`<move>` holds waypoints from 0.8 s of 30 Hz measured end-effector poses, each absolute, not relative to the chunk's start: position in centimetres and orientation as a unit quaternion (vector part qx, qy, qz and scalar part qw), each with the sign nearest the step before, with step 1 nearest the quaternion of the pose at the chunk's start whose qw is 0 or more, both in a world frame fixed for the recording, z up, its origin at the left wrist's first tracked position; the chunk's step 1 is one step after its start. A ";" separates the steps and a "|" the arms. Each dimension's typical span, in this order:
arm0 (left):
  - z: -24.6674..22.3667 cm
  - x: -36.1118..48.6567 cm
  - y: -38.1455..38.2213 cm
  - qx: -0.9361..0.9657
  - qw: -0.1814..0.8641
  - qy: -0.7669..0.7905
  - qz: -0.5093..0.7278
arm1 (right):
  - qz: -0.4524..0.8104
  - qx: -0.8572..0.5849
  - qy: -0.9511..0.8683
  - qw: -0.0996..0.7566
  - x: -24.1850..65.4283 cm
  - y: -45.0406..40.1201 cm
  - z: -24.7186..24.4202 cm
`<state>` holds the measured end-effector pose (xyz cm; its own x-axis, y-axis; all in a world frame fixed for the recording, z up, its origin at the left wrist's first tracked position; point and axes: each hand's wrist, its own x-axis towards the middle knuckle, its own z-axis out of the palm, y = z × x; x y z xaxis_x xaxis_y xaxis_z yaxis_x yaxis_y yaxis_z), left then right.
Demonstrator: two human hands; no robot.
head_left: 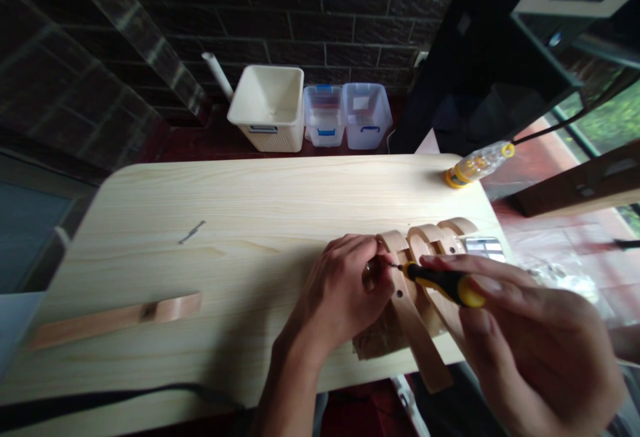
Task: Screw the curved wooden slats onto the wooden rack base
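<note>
Several curved wooden pieces (417,337) with dark holes lie side by side at the right of the pale table, over a brown package (380,340). My right hand (530,330) grips a black and yellow screwdriver (437,282), its tip pointing left at the nearest wooden piece. Beside that tip, my left hand (345,290) has its fingers pinched together at the piece's left edge; what they hold is too small and hidden to name. Another wooden piece (117,317) lies alone at the table's left.
On the pale wooden table (240,190) are a small dark metal item (193,232), a phone (485,248) and a clear bottle with yellow ends (480,165). A cream bin (267,94) and clear boxes (367,114) stand beyond. A dark strap (115,397) crosses the front left.
</note>
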<state>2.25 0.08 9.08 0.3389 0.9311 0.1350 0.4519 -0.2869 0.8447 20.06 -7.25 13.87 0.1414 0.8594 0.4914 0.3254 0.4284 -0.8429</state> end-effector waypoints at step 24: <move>9.2 2.2 0.0 0.732 0.365 0.482 0.315 | 0.276 -0.462 -0.620 0.571 20.7 -7.1 13.8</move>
<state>2.20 0.00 9.19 0.3371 0.9350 0.1099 0.4745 -0.2696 0.8380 20.71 -7.06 13.81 0.0786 0.8882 0.4526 0.2588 0.4203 -0.8697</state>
